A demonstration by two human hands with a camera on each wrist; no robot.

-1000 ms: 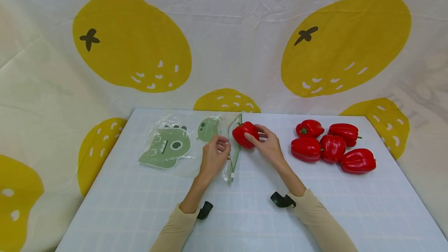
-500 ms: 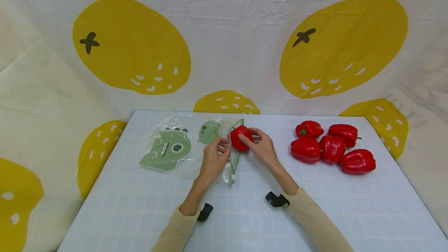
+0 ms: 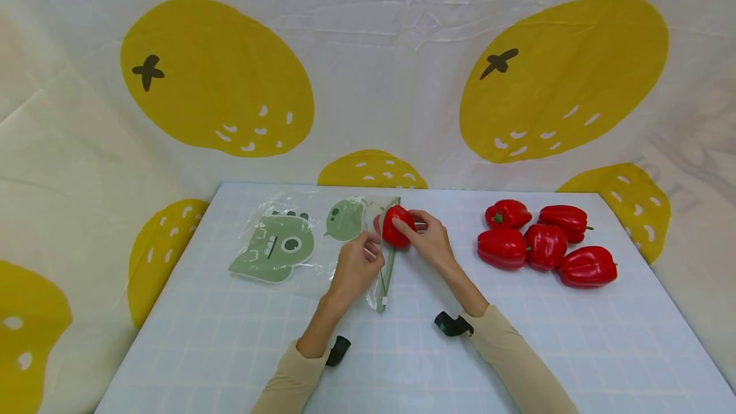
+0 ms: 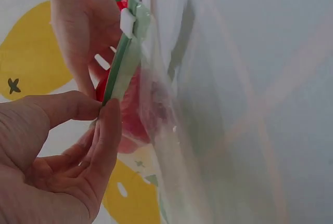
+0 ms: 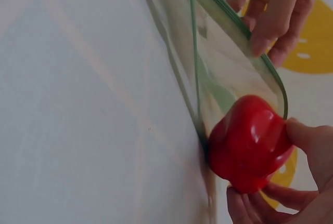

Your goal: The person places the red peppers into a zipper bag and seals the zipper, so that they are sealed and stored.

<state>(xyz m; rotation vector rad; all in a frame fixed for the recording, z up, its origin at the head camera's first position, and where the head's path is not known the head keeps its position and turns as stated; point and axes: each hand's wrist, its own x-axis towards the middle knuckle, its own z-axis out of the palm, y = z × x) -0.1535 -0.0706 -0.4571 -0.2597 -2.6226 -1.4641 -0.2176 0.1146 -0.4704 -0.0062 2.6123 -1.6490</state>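
Note:
A clear zip bag with a green dinosaur print lies flat, its green-edged mouth toward the right. My left hand pinches the upper edge of that mouth between thumb and fingers, as the left wrist view shows close up. In my right hand is a red bell pepper, gripped between thumb and fingers. The pepper sits in the parted mouth of the bag, partly behind the clear plastic. A white slider shows at one end of the green zip.
Several red bell peppers lie in a group on the right of the table, which has a pale checked cover. Behind the table hangs a white cloth with yellow fruit prints.
My right hand has carried the bell pepper leftward into the bag's mouth. My left hand has shifted slightly right and toward me along the bag's edge.

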